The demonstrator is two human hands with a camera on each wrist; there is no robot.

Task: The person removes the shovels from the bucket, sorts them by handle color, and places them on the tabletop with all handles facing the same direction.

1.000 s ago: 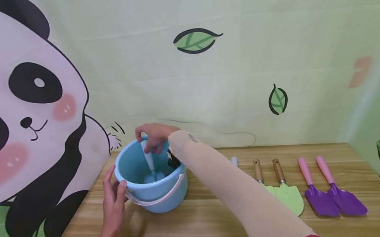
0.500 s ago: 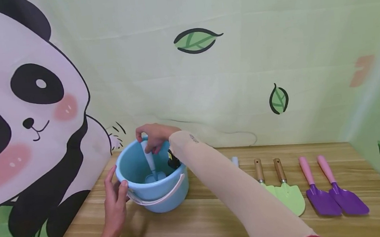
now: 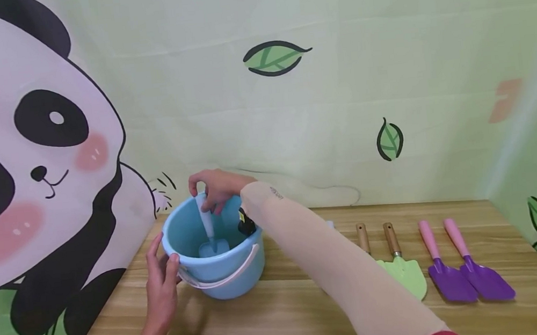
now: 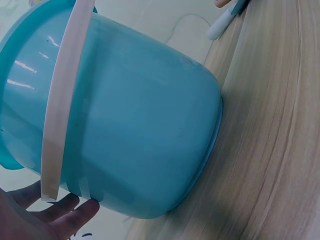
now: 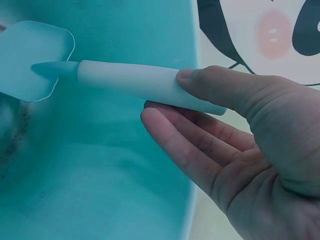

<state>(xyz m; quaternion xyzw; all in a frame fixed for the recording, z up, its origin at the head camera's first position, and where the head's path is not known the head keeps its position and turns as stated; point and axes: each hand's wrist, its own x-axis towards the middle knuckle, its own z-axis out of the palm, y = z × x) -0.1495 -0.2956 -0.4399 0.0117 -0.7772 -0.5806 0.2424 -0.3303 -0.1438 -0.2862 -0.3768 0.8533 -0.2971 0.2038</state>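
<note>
A light blue bucket (image 3: 233, 279) with a pale pink handle (image 3: 239, 271) stands upright at the left of the table. My left hand (image 3: 160, 285) holds its near left side, thumb at the rim and fingers against the outer wall. Over the opening, my right hand (image 3: 219, 188) pinches the upper end of a pale blue handle between thumb and fingers. It belongs to a small hand shovel (image 5: 135, 80), whose light blue blade (image 5: 37, 60) points down inside the bucket. Dark specks show on the bucket's inside next to the blade in the right wrist view.
Two light green hand tools with wooden handles (image 3: 392, 239) lie right of my right forearm, which partly covers one. Further right lie two purple shovels (image 3: 488, 278) with pink handles. Another pale blue handle (image 4: 222, 24) shows behind the bucket in the left wrist view. A printed panda cloth (image 3: 294, 132) hangs behind.
My right hand has risen slightly, and the shovel has come up a little with it inside the bucket. The left hand keeps its place on the bucket.
</note>
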